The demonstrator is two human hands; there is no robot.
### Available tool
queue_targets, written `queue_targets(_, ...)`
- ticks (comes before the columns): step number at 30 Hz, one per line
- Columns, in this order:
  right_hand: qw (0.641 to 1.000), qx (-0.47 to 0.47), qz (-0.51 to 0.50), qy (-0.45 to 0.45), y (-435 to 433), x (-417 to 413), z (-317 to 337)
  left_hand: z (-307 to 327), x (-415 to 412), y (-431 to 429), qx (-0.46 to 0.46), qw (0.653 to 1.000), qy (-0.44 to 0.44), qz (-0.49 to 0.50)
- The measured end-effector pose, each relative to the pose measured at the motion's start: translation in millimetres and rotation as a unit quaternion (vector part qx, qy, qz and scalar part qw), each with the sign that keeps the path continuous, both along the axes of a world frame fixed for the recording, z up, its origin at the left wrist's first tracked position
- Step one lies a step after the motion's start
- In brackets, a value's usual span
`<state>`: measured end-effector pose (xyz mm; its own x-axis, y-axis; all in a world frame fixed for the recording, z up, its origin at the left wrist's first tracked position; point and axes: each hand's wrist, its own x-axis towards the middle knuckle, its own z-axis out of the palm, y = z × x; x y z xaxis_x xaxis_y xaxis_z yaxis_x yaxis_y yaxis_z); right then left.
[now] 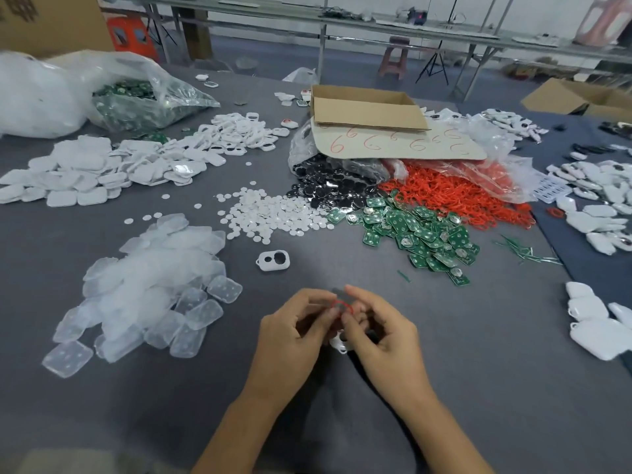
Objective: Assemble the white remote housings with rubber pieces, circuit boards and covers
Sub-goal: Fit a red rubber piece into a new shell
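Note:
My left hand [290, 340] and my right hand [379, 333] meet over the grey table near its front. Between their fingertips they pinch a thin red rubber ring [342, 304] and a small dark piece, blurred. A white remote housing [338, 343] peeks out below the fingers; which hand holds it I cannot tell. Another white housing [273, 261] with two holes lies alone on the table just beyond the hands. Green circuit boards [420, 230] are heaped to the right, red rubber rings [451, 196] behind them.
Clear plastic covers [150, 289] are piled at the left, white discs [270, 213] in the middle, black round pieces [325, 186] beyond. White housings [85, 172] fill the far left. A cardboard box [366, 107] stands at the back. Finished white remotes [595, 323] lie at the right edge.

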<state>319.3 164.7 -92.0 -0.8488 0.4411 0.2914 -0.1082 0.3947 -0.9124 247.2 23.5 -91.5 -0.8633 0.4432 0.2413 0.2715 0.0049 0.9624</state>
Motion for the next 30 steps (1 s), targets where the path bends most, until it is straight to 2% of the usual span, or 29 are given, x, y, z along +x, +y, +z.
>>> queue_targets(3, 1.000, 0.015, 0.009, -0.008, -1.1, -0.2, 0.6, 0.2, 0.2, -1.0, -0.005, 1.000, -0.002, 0.011)
queue_targets(7, 0.997, -0.068, 0.024, 0.002, 0.6, 0.9, 2.0, 1.6, 0.8, -0.2, -0.003, 1.000, -0.006, 0.009)
queue_targets(10, 0.995, -0.095, 0.028, 0.009, 0.6, 0.2, 3.8, 2.7, 0.8, 0.4, -0.006, 1.000, 0.002, 0.008)
queue_targets(16, 0.995, -0.097, 0.008, 0.015, -1.6, 0.2, 4.6, 3.5, 2.2, 2.0, -0.009, 1.000, 0.016, 0.007)
queue_targets(23, 1.000, 0.002, 0.007, 0.019, -2.5, 3.1, 6.7, 3.3, 3.1, -0.7, -0.019, 1.000, 0.021, 0.009)
queue_targets(30, 0.997, -0.069, 0.033, -0.004, 1.0, 2.3, 6.7, 5.1, 5.1, -0.8, -0.028, 0.999, 0.039, 0.010)
